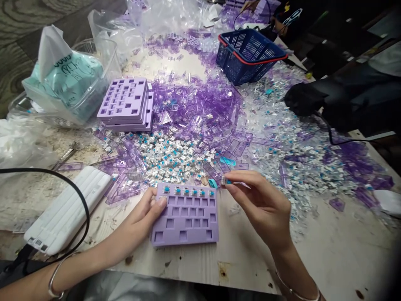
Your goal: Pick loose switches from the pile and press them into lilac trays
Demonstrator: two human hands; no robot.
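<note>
A lilac plate with square holes (185, 221) lies flat near the table's front edge. Several blue-stemmed key switches sit in its top row. My left hand (142, 217) grips the plate's left edge, thumb on top. My right hand (261, 200) hovers just right of the plate's top right corner, its fingertips pinched on a small clear switch with a blue stem (226, 181). Behind the plate spreads a heap of loose white and blue switches (169, 156).
A stack of lilac plates (127, 104) stands at the back left beside a tissue pack in a clear tub (67, 81). Purple clear plastic strips (206, 108) cover the middle. A blue basket (249, 54) sits far back. A white power bank (67, 209) with a black cable lies at left.
</note>
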